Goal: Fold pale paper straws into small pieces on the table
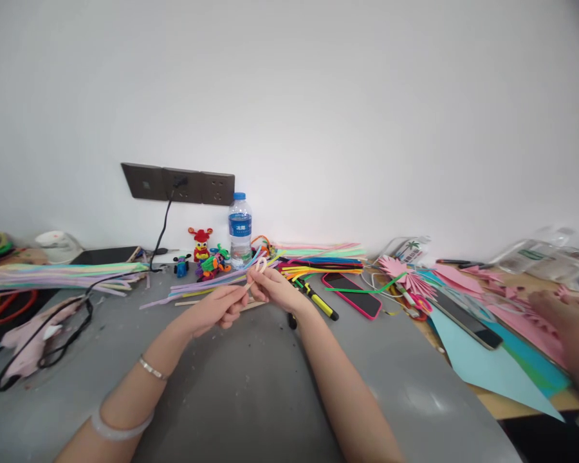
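Your left hand (222,307) is nearly closed, its curled fingers pinching a pale stem (261,263) at its lower part. Your right hand (277,290) pinches the same stem higher up, thumb against fingers, with a small loop standing above the fingertips. The stem is between your hands, over the gray table (251,392), in front of the bottle (240,225) (blue-capped, upright).
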A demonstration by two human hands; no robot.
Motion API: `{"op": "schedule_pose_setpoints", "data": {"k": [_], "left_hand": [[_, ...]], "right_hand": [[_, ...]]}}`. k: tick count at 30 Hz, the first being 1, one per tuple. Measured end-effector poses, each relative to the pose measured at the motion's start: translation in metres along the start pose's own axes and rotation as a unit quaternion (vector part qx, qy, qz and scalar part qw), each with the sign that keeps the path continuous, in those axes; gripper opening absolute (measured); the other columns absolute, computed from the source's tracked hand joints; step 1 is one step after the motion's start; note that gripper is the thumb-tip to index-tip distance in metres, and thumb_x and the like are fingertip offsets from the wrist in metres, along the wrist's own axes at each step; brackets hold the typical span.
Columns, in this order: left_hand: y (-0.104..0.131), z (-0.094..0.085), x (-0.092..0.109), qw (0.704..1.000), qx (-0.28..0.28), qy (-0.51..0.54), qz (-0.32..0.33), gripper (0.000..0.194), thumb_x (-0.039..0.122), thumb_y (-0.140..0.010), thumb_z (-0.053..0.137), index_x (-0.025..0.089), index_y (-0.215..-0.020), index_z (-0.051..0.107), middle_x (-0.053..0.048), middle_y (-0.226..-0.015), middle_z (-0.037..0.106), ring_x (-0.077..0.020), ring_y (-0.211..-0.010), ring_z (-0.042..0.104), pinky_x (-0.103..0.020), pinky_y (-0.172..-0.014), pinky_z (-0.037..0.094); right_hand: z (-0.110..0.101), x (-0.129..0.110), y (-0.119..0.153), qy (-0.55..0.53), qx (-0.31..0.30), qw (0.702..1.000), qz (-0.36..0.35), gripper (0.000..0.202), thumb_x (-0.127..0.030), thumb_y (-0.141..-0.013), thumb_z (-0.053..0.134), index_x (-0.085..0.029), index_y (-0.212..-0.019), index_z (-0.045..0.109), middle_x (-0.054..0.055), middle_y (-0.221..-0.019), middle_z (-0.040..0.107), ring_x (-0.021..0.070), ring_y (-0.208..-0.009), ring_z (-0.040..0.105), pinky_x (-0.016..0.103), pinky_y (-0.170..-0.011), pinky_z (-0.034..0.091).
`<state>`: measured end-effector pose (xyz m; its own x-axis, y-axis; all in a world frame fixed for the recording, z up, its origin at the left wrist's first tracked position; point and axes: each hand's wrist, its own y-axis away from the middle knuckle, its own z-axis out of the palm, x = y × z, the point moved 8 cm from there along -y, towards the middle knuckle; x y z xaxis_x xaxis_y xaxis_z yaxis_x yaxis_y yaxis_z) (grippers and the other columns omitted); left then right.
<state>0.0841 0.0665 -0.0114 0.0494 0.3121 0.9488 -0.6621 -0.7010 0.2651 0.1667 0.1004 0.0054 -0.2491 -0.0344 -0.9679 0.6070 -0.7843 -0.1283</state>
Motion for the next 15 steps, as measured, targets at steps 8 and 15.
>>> {"op": "schedule_pose_setpoints", "data": {"k": [8, 15], "left_hand": [[-0.004, -0.001, 0.008, 0.997, 0.040, -0.012, 0.063, 0.044, 0.059, -0.083, 0.054, 0.018, -0.070, 0.048, 0.012, -0.047, 0.021, -0.0053, -0.042, 0.012, -0.022, -0.040, 0.011], [-0.002, 0.009, 0.014, 0.995, 0.020, -0.026, 0.094, 0.045, 0.059, -0.082, 0.056, 0.016, -0.069, 0.053, 0.011, -0.046, 0.021, -0.0053, -0.042, 0.014, -0.022, -0.041, 0.014]], "right_hand": [[-0.011, 0.007, -0.004, -0.157, 0.042, 0.987, -0.021, 0.034, -0.044, -0.075, 0.074, -0.013, -0.081, 0.060, -0.001, -0.058, 0.066, 0.0057, -0.044, 0.056, 0.014, -0.044, 0.045], [-0.032, -0.008, 0.010, -0.101, 0.055, 0.993, -0.021, 0.036, -0.047, -0.077, 0.071, -0.011, -0.077, 0.063, 0.003, -0.058, 0.070, 0.0090, -0.044, 0.064, 0.014, -0.044, 0.051]]}}
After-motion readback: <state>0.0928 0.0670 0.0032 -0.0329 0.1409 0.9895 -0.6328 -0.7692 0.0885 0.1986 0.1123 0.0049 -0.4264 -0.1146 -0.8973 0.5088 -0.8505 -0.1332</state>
